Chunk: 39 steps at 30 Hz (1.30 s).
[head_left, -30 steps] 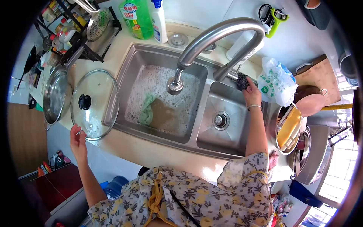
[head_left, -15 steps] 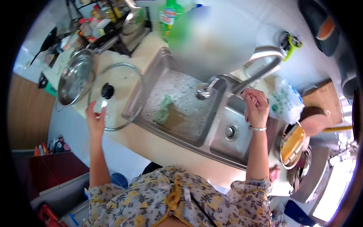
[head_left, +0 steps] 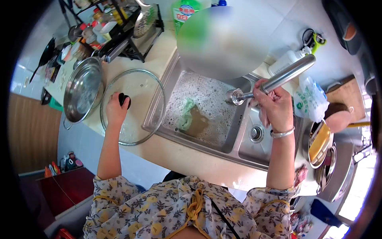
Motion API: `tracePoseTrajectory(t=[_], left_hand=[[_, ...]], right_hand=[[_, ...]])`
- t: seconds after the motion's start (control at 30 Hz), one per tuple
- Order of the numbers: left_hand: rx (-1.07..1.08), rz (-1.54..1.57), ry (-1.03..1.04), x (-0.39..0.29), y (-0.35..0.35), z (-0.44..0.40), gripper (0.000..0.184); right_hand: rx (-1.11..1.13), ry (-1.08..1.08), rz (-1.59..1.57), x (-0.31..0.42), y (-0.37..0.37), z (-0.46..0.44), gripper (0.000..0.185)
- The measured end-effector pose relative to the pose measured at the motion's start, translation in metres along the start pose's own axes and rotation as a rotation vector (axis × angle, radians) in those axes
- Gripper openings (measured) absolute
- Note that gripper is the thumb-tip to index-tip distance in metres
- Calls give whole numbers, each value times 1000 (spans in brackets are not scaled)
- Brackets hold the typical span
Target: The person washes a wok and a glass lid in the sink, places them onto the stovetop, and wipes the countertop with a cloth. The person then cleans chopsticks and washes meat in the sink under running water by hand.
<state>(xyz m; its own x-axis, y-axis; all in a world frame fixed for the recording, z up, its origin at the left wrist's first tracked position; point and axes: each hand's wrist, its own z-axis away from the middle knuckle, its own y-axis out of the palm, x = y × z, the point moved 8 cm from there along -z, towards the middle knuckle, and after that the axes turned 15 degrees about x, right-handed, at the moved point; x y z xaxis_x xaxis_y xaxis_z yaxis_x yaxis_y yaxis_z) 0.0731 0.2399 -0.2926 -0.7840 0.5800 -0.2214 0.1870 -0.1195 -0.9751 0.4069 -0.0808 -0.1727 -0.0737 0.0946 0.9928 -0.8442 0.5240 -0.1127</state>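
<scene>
A round glass lid (head_left: 153, 109) with a metal rim lies on the counter left of the sink. My left hand (head_left: 116, 110) has its fingers closed on the lid's black knob (head_left: 124, 100). Over the divider between the two basins, my right hand (head_left: 278, 105) is closed around a crumpled pinkish cloth (head_left: 264, 116), part of which hangs below the fingers. The metal faucet (head_left: 292, 71) passes right by this hand; whether they touch, I cannot tell. In the larger basin (head_left: 158, 126), a green cloth (head_left: 186, 115) lies in sudsy water.
A steel pan (head_left: 83, 89) stands left of the lid. Behind are a black rack (head_left: 137, 49) of kitchen items and a green bottle (head_left: 184, 16). On the right are a plastic bag (head_left: 311, 99), a cutting board (head_left: 350, 95) and a pot holding a yellow item (head_left: 319, 145).
My left hand has moved from the lid's edge onto its knob. My right hand, still with the pinkish cloth, now is beside the faucet. The whole view has shifted slightly.
</scene>
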Motion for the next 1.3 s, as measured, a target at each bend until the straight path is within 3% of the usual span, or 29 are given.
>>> tracePoseTrajectory(t=[0.07,0.2,0.23,0.43,0.53,0.57,0.63,0.7,0.73,0.77,0.8,0.83,0.9,0.97,1.03,1.1,1.13,1.2,1.23,1.3], left_hand=[[-18,-11,33,-2,2,-2,38],[-15,-33,80,-26,-1,21,32],[-33,-37,98,-38,-5,30,31],[-123,174,151,-121,-55,82,27],[111,717,-63,-148,-49,96,26],[95,709,-80,-169,-44,103,26],[-79,1496,-133,-193,-14,114,25],[124,1775,-183,-223,15,118,23],[167,1565,-68,-248,16,124,10],[232,1632,-83,-272,30,130,8],[298,1696,-102,-296,44,137,13],[401,2034,-254,-314,72,143,14],[597,2154,-171,-351,107,149,15],[607,2159,-237,-373,132,155,15],[618,2161,-306,-387,154,162,15],[656,2216,-329,-397,173,165,17],[587,2251,-452,-399,182,167,17],[626,2240,-470,-409,197,173,17],[674,2225,-481,-414,208,175,17],[638,2235,-566,-414,237,175,14]], right_hand=[[-5,147,39,0,-7,20,17],[-79,60,9,-8,-44,66,16],[-64,138,66,-9,-57,80,16],[-169,143,146,-24,-148,132,15],[-300,-98,61,-33,-189,144,17],[-278,-104,52,-42,-196,146,17],[-220,-129,-103,-63,-204,151,18],[-157,-55,-215,-74,-204,154,17],[-165,-127,-198,-79,-206,153,18],[-171,-200,-179,-83,-210,150,18],[-158,-139,-243,-89,-215,151,17],[-151,-144,-240,-90,-221,147,17],[-142,-98,-325,-106,-230,132,17],[-137,-64,-322,-122,-238,107,18],[-145,29,-104,-115,-234,82,19],[40,30,-328,-150,-234,37,22],[105,35,-402,-165,-232,16,23],[90,-141,670,-144,-218,-14,37],[96,-142,666,-147,-216,-27,37],[121,-199,1131,-146,-201,-45,42]])
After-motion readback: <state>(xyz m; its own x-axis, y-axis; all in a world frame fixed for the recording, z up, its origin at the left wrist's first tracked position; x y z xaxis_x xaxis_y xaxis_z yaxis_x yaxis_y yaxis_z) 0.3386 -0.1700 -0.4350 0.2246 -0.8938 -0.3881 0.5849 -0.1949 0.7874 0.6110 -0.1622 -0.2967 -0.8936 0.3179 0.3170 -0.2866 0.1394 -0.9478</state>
